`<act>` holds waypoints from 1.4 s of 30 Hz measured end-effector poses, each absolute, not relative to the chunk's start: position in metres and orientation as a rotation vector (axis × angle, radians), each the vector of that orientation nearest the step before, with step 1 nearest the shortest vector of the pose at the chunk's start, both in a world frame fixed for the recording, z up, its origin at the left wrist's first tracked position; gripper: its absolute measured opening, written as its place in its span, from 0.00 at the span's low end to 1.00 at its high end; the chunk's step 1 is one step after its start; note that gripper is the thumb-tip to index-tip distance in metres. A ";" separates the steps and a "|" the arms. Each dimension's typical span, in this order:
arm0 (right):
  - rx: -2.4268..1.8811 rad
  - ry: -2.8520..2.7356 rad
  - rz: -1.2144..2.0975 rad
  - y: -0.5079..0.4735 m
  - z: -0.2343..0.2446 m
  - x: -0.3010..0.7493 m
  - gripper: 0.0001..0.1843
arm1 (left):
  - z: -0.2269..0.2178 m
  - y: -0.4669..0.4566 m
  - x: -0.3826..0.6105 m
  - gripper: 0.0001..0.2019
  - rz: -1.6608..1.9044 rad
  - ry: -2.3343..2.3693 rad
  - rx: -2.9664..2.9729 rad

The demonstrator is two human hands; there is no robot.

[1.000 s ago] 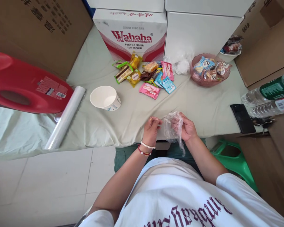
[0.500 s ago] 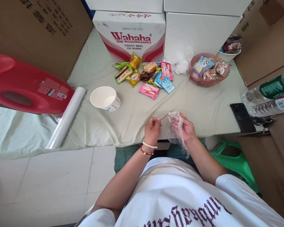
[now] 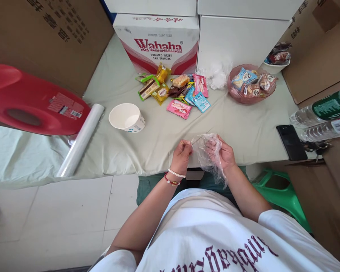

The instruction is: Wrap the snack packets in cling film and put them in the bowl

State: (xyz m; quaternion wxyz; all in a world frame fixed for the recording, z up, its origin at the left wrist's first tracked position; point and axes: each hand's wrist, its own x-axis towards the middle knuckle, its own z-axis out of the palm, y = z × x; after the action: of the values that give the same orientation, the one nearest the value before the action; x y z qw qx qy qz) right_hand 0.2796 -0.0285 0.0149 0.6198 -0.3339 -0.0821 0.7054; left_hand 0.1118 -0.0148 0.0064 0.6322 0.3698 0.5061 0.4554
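A crumpled clear plastic film stretches between my two hands at the table's front edge. My left hand, with a ring and bracelets at the wrist, pinches the film's left edge between thumb and fingers. Bunched film lies over the fingers of my right hand, which grips it; its fingertips show only through the plastic. Beyond my hands, a pink snack packet and a blue packet lie in front of a pile of wrapped snacks. To the left stands a white paper bowl.
A plastic wrap roll lies beside a red jug. At the back are a Wahaha box, crumpled film and a pink bowl of snacks. A phone and bottles lie right; a green stool stands below.
My left hand has taken the film's edge and spread it out to the left. Earlier a gap separated that hand from the film. My right hand stays nearly in place.
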 end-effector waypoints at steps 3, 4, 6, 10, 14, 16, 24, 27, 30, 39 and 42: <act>-0.876 -0.272 1.599 -0.024 0.013 0.293 0.11 | 0.009 -0.009 0.098 0.18 1.042 1.103 0.728; -0.942 -0.320 1.589 -0.022 0.013 0.298 0.11 | 0.011 -0.007 0.095 0.18 1.052 1.091 0.697; -1.099 -0.427 1.550 -0.020 0.015 0.308 0.13 | 0.013 -0.004 0.091 0.18 1.088 1.106 0.678; -1.390 -0.699 1.420 -0.020 0.025 0.318 0.34 | 0.013 0.000 0.095 0.17 1.139 1.181 0.798; -1.653 -1.236 1.171 -0.021 0.025 0.314 0.24 | 0.011 0.008 0.097 0.17 1.084 1.144 0.847; -1.763 -1.405 1.021 -0.020 0.018 0.311 0.15 | 0.008 0.017 0.091 0.16 1.065 1.157 0.817; -1.699 -1.262 0.901 -0.018 0.008 0.288 0.12 | 0.005 0.035 0.053 0.13 1.063 1.240 0.620; -1.663 -1.161 0.830 -0.013 0.010 0.293 0.13 | 0.006 0.037 0.045 0.12 1.123 1.238 0.545; -1.668 -1.175 0.849 -0.008 0.007 0.309 0.14 | 0.004 0.052 0.035 0.10 1.114 1.343 0.585; -1.759 -1.220 0.792 -0.007 -0.009 0.316 0.13 | 0.037 0.030 0.066 0.04 1.552 1.846 1.463; -1.751 -1.253 0.797 -0.008 -0.011 0.306 0.13 | 0.040 -0.001 0.089 0.09 1.240 1.551 2.005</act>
State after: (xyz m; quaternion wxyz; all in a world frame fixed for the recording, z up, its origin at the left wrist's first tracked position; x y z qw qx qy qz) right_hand 0.3063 -0.0080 -0.0115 0.4104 -0.6955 -0.4976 0.3165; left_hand 0.0886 -0.0008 0.0404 0.1593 0.7014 0.5427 0.4338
